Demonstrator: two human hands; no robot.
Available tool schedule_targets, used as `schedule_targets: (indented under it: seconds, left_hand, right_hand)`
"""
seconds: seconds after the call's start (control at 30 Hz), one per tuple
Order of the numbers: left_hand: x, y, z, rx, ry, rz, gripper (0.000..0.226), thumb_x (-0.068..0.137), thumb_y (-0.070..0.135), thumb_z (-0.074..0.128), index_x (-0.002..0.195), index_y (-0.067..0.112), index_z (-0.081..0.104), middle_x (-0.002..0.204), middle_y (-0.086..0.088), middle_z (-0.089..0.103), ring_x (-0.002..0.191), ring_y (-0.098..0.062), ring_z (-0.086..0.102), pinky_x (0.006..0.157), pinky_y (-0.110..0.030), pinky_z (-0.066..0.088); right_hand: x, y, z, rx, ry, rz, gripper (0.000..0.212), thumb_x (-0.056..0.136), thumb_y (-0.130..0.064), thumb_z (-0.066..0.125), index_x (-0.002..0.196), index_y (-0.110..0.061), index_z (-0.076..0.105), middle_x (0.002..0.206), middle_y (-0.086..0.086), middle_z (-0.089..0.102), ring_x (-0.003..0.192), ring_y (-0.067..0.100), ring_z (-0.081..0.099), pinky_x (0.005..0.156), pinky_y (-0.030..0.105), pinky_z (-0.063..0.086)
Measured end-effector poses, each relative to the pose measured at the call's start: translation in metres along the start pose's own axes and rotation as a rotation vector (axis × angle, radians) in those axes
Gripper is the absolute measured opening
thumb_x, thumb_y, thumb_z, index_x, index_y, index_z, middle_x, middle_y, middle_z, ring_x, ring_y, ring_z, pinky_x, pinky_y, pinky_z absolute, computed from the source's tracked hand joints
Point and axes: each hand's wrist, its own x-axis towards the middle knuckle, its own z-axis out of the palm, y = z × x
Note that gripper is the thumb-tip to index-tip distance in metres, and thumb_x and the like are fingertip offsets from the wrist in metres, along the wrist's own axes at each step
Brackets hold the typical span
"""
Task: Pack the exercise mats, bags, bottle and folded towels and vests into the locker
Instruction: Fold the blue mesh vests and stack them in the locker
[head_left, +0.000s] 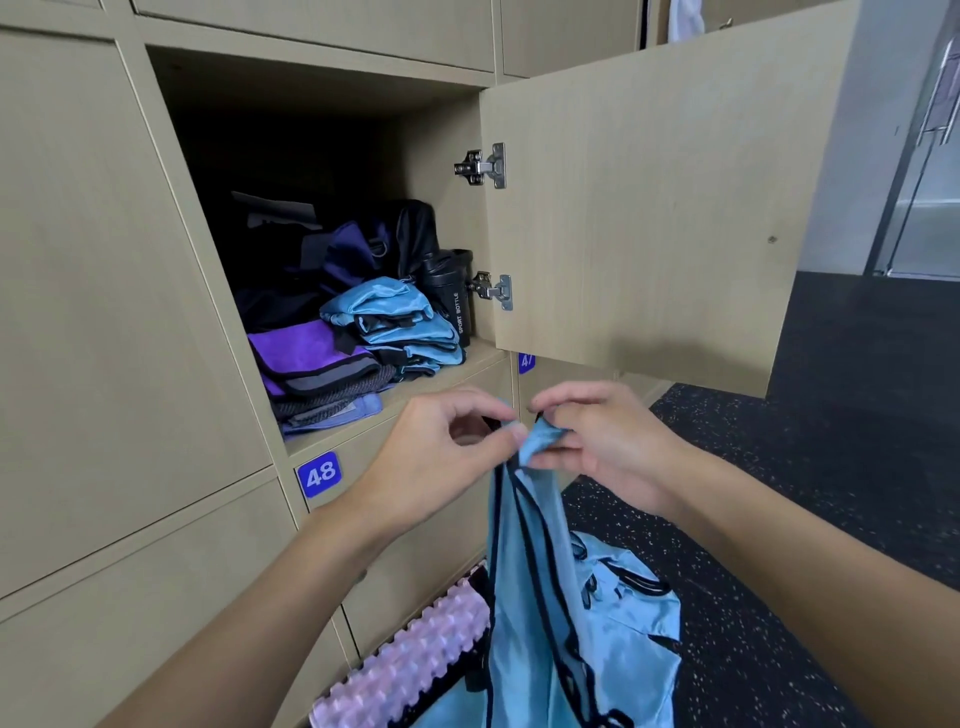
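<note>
- Head view, centre of frame: both hands meet just below the shelf of the open locker (447, 171), pinching the top of a light-blue vest (535, 571).
- Left hand (441, 447): thumb and forefinger are nipped on the vest's top edge and the other fingers curl loosely. The hold is half hidden; it looks like a shoulder strap.
- Right hand (597, 436): fingers are curled round the bunched blue cloth from the right, almost touching the left's fingertips.
- The vest hangs straight down from the fingers, long axis vertical, its tail running off the bottom edge, unfolded.
- What counts here: the folded vests (400, 322) lie up and left of the hands, just beside the black bottle (452, 291), with room above the stack. The left hand is nearer.
- Both forearms rise from the lower corners, palms turned towards each other.
- My read: it wants folding first, then a lift up-left onto that stack.
- Lower frame: a second blue vest (634, 603) lies on the floor, waiting.
</note>
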Motion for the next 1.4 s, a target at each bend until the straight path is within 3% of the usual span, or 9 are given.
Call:
schedule_targets:
  seconds: [0.17, 0.3, 0.47, 0.6, 0.7, 0.93, 1.17, 1.3, 1.4]
  left_hand:
    - [0.0, -0.003, 0.0, -0.066, -0.002, 0.04, 0.027, 0.071, 0.002, 0.085, 0.088, 0.018, 0.071, 0.098, -0.001, 0.07, 0.086, -0.009, 0.07, 0.086, -0.019, 0.054]
    - [0.001, -0.008, 0.0, 0.038, 0.057, 0.072, 0.024, 0.078, -0.004, 0.077, 0.083, 0.019, 0.071, 0.089, 0.004, 0.069, 0.081, -0.014, 0.067, 0.08, -0.027, 0.056]
    - [0.002, -0.002, -0.003, -0.024, 0.089, 0.025, 0.025, 0.08, -0.005, 0.074, 0.077, 0.02, 0.071, 0.081, 0.01, 0.072, 0.072, -0.005, 0.066, 0.074, -0.019, 0.054]
    - [0.002, 0.004, -0.015, -0.142, 0.027, -0.027, 0.022, 0.078, -0.004, 0.077, 0.075, 0.018, 0.073, 0.081, -0.002, 0.075, 0.071, -0.01, 0.065, 0.071, -0.022, 0.053]
    - [0.001, 0.009, -0.02, -0.217, -0.054, -0.037, 0.021, 0.077, -0.008, 0.076, 0.077, 0.012, 0.071, 0.08, -0.005, 0.075, 0.072, -0.012, 0.067, 0.07, -0.021, 0.054]
    - [0.002, 0.017, -0.024, -0.404, -0.161, -0.031, 0.014, 0.065, 0.004, 0.077, 0.077, 0.009, 0.071, 0.083, -0.008, 0.074, 0.075, -0.014, 0.069, 0.068, -0.018, 0.052]
    - [0.003, 0.016, -0.028, -0.405, -0.177, -0.02, 0.02, 0.066, -0.005, 0.083, 0.077, 0.009, 0.072, 0.085, -0.01, 0.074, 0.074, -0.015, 0.069, 0.068, -0.019, 0.053]
    - [0.002, 0.019, -0.029, -0.425, -0.251, -0.012, 0.019, 0.068, -0.004, 0.075, 0.072, 0.015, 0.074, 0.083, -0.007, 0.072, 0.071, -0.012, 0.067, 0.066, -0.017, 0.052]
    - [0.002, 0.018, -0.032, -0.393, -0.198, -0.018, 0.02, 0.066, -0.005, 0.082, 0.075, 0.011, 0.072, 0.085, -0.006, 0.073, 0.075, -0.013, 0.068, 0.068, -0.018, 0.052]
  right_hand:
    - [-0.001, -0.002, 0.0, 0.167, -0.127, 0.034, 0.04, 0.087, 0.024, 0.031, 0.116, 0.012, 0.056, 0.1, 0.034, 0.065, 0.087, 0.034, 0.072, 0.077, 0.032, 0.061]
    - [-0.002, 0.0, 0.001, 0.128, -0.127, -0.033, 0.026, 0.089, 0.019, 0.052, 0.112, 0.011, 0.06, 0.103, 0.028, 0.066, 0.092, 0.03, 0.072, 0.081, 0.031, 0.06]
    - [-0.002, 0.002, -0.006, -0.631, -0.011, -0.287, 0.006, 0.09, -0.014, 0.068, 0.089, -0.008, 0.07, 0.088, 0.001, 0.063, 0.073, 0.004, 0.059, 0.069, 0.011, 0.045]
    - [0.002, 0.002, -0.02, -0.664, -0.176, -0.234, 0.018, 0.089, -0.027, 0.069, 0.082, -0.011, 0.069, 0.127, -0.017, 0.055, 0.12, 0.003, 0.051, 0.11, 0.036, 0.034]
    - [0.004, 0.001, -0.026, -0.534, -0.348, -0.175, 0.008, 0.092, -0.017, 0.065, 0.092, -0.01, 0.071, 0.136, -0.015, 0.056, 0.129, 0.0, 0.048, 0.117, 0.039, 0.029]
    - [0.004, -0.006, -0.022, -0.221, -0.549, -0.055, 0.024, 0.079, -0.013, 0.061, 0.099, 0.002, 0.059, 0.1, 0.014, 0.059, 0.093, 0.02, 0.057, 0.092, 0.031, 0.042]
    - [0.001, -0.006, -0.018, -0.105, -0.626, 0.014, 0.018, 0.077, -0.006, 0.059, 0.094, -0.001, 0.054, 0.089, 0.012, 0.057, 0.079, 0.021, 0.057, 0.075, 0.029, 0.049]
    - [0.004, -0.005, -0.015, -0.021, -0.691, 0.087, 0.05, 0.068, -0.006, 0.065, 0.115, 0.001, 0.051, 0.088, 0.012, 0.058, 0.076, 0.019, 0.059, 0.075, 0.029, 0.05]
    - [0.005, -0.006, -0.014, -0.021, -0.613, 0.009, 0.008, 0.073, 0.0, 0.061, 0.078, 0.001, 0.056, 0.075, 0.007, 0.058, 0.067, 0.014, 0.059, 0.065, 0.023, 0.049]
